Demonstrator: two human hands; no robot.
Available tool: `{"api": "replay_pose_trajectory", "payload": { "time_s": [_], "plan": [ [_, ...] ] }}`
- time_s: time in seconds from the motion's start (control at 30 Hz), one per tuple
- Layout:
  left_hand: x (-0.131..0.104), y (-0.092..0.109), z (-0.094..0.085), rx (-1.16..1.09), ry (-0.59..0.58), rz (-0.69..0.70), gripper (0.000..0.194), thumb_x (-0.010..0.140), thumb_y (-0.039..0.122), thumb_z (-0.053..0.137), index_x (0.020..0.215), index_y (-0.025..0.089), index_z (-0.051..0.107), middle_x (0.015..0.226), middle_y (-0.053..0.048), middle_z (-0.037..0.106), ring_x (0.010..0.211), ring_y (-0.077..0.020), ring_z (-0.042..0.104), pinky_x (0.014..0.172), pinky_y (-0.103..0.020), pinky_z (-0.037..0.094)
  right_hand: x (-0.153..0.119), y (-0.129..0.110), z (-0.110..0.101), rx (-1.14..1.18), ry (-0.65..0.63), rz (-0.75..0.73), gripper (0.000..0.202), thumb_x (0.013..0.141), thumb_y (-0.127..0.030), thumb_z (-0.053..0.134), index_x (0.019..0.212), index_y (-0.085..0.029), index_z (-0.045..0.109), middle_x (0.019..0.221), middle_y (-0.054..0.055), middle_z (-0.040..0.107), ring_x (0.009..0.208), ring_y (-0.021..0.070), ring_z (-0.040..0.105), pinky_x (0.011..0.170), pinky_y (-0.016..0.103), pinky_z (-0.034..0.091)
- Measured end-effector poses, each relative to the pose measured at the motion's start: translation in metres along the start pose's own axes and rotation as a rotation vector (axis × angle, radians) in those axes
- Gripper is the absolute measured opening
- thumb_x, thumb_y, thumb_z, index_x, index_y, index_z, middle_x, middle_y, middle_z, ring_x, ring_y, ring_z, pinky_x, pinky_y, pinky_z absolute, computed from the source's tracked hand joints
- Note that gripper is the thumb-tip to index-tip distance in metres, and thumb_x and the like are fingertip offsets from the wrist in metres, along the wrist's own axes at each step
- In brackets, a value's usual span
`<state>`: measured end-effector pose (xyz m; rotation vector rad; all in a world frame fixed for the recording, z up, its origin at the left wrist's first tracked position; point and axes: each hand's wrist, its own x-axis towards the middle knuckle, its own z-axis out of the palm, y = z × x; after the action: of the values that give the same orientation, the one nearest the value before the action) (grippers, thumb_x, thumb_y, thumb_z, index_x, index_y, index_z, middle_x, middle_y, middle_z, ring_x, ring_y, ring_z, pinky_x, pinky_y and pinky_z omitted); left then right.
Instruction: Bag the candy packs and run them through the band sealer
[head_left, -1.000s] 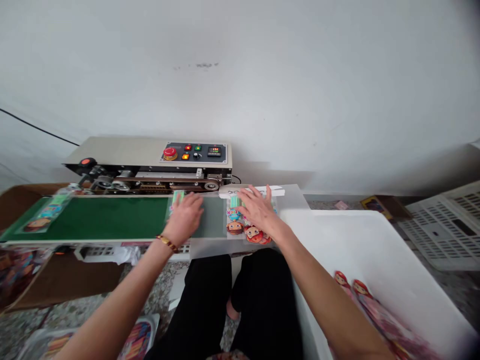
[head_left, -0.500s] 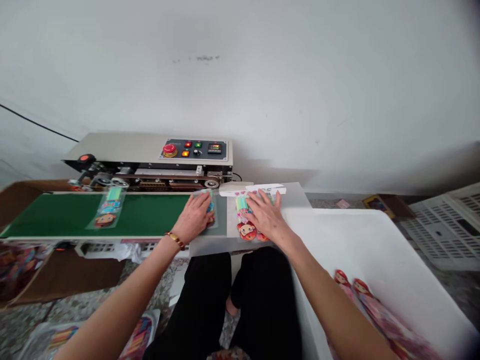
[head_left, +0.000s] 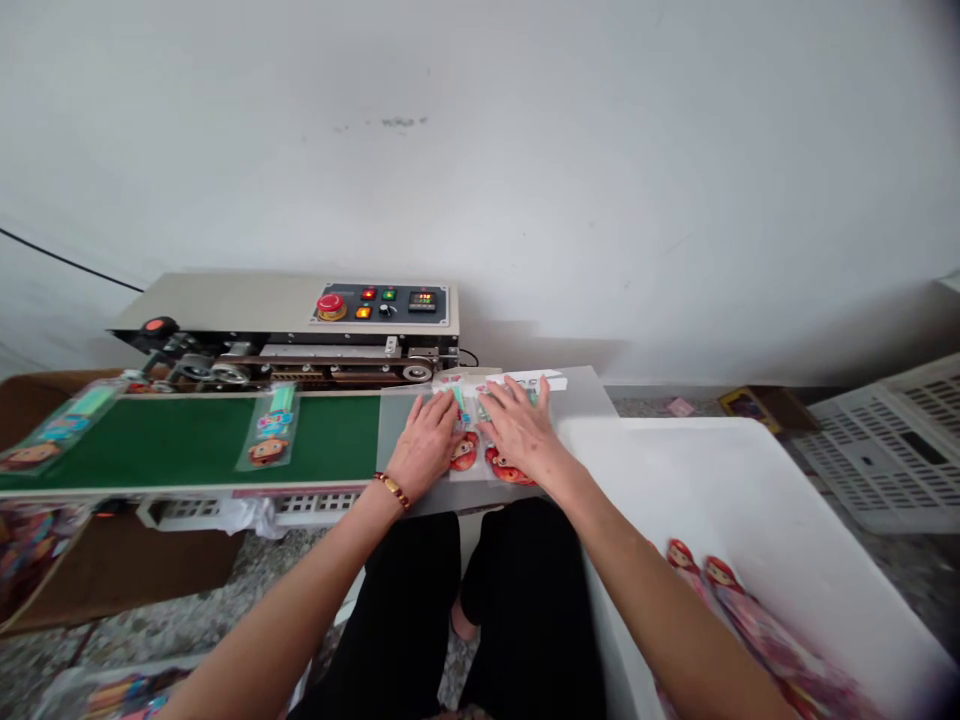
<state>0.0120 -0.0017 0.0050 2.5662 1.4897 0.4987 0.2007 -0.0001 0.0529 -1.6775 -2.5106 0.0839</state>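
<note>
My left hand lies flat, fingers stretched, over the left one of two clear packets with a red-haired cartoon head and pastel sticks; this packet's upper part is partly covered by the fingers. Beside it, my right hand rests with spread fingers on the other packet. Both packets are on a pale sheet at the right end of the green conveyor belt. Farther left, one packet sits mid-belt and another lies slanted at the belt's far end.
Behind the belt runs a sealing machine with a red button and lit display. A white tub holding long doll-headed packets stands at right, near a white crate. A cardboard box is below the belt.
My left hand has left the packet at the belt's start and moved right onto one of the sheet's packets. Both belt packets have travelled left. My right hand stays nearly in place.
</note>
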Motion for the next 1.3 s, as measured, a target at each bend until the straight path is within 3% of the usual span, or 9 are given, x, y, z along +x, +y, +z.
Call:
{"api": "replay_pose_trajectory", "payload": {
  "time_s": [0.3, 0.43, 0.57, 0.63, 0.73, 0.83, 1.03, 1.2, 1.3],
  "plan": [
    [-0.032, -0.095, -0.035, 0.009, -0.077, -0.043, 0.043, 0.096, 0.031, 0.047, 0.133, 0.014, 0.059, 0.15, -0.018, 0.053, 0.143, -0.0287, 0.046, 0.123, -0.05, 0.033, -0.017, 0.016, 0.007, 0.011, -0.004, 0.034, 0.04, 0.104, -0.03, 0.044, 0.141, -0.025, 0.058, 0.157, 0.008, 0.046, 0.147, 0.0366, 0.032, 0.117, 0.076, 0.003],
    [-0.047, -0.122, -0.059, 0.155, -0.09, -0.166, 0.043, 0.092, 0.026, 0.048, 0.131, 0.016, 0.062, 0.148, -0.018, 0.055, 0.142, -0.0366, 0.046, 0.12, -0.066, 0.027, -0.006, 0.008, 0.009, -0.015, 0.004, -0.028, 0.035, 0.104, -0.031, 0.046, 0.135, -0.023, 0.062, 0.154, 0.009, 0.049, 0.146, 0.0371, 0.033, 0.117, 0.078, 0.003],
    [-0.035, -0.082, -0.056, 0.187, -0.005, -0.155, 0.035, 0.095, 0.022, 0.045, 0.122, 0.018, 0.067, 0.136, -0.017, 0.065, 0.131, -0.0334, 0.057, 0.121, -0.067, 0.023, 0.013, -0.009, 0.011, -0.012, 0.025, -0.055, 0.032, 0.104, -0.032, 0.049, 0.13, -0.022, 0.065, 0.149, 0.01, 0.054, 0.143, 0.0365, 0.037, 0.117, 0.076, 0.001],
    [-0.02, -0.046, -0.039, 0.073, 0.011, -0.06, 0.035, 0.098, 0.022, 0.041, 0.121, 0.017, 0.067, 0.132, -0.015, 0.067, 0.127, -0.0276, 0.061, 0.122, -0.057, 0.031, 0.02, -0.017, 0.01, 0.016, 0.031, -0.049, 0.033, 0.106, -0.03, 0.045, 0.131, -0.021, 0.064, 0.149, 0.012, 0.054, 0.142, 0.0358, 0.039, 0.117, 0.077, 0.003],
    [-0.001, -0.003, -0.01, -0.016, 0.046, -0.006, 0.041, 0.098, 0.023, 0.043, 0.135, 0.012, 0.058, 0.146, -0.018, 0.057, 0.14, -0.0286, 0.05, 0.121, -0.051, 0.036, 0.018, -0.019, 0.004, 0.041, 0.03, -0.02, 0.037, 0.107, -0.023, 0.037, 0.136, -0.021, 0.06, 0.148, 0.012, 0.054, 0.142, 0.0348, 0.04, 0.115, 0.078, 0.006],
    [0.004, 0.005, 0.002, -0.021, 0.028, 0.0, 0.046, 0.098, 0.027, 0.048, 0.14, 0.01, 0.054, 0.152, -0.019, 0.051, 0.144, -0.032, 0.045, 0.122, -0.055, 0.033, 0.003, -0.003, -0.001, 0.018, 0.019, 0.043, 0.039, 0.105, -0.019, 0.036, 0.137, -0.02, 0.059, 0.148, 0.012, 0.055, 0.142, 0.0358, 0.039, 0.115, 0.079, 0.005],
    [-0.011, -0.045, -0.017, -0.039, -0.018, -0.013, 0.044, 0.097, 0.027, 0.047, 0.136, 0.012, 0.058, 0.151, -0.02, 0.051, 0.143, -0.0306, 0.046, 0.124, -0.058, 0.026, -0.022, 0.027, 0.001, -0.021, -0.018, 0.015, 0.04, 0.105, -0.02, 0.038, 0.139, -0.021, 0.058, 0.154, 0.011, 0.049, 0.145, 0.0377, 0.035, 0.113, 0.082, 0.004],
    [-0.037, -0.107, -0.043, -0.044, -0.11, -0.084, 0.048, 0.095, 0.038, 0.049, 0.137, 0.016, 0.058, 0.152, -0.018, 0.051, 0.144, -0.0325, 0.045, 0.122, -0.062, 0.027, -0.007, 0.006, 0.005, 0.012, -0.007, -0.002, 0.035, 0.105, -0.023, 0.043, 0.134, -0.021, 0.062, 0.151, 0.011, 0.052, 0.143, 0.0376, 0.036, 0.115, 0.079, 0.004],
    [-0.046, -0.122, -0.054, 0.062, -0.023, -0.193, 0.044, 0.094, 0.035, 0.048, 0.132, 0.016, 0.062, 0.146, -0.018, 0.057, 0.139, -0.0371, 0.05, 0.119, -0.07, 0.023, 0.008, -0.011, 0.011, 0.031, 0.026, -0.016, 0.034, 0.104, -0.023, 0.044, 0.132, -0.02, 0.063, 0.149, 0.012, 0.054, 0.143, 0.0367, 0.037, 0.116, 0.077, 0.002]
  ]
}}
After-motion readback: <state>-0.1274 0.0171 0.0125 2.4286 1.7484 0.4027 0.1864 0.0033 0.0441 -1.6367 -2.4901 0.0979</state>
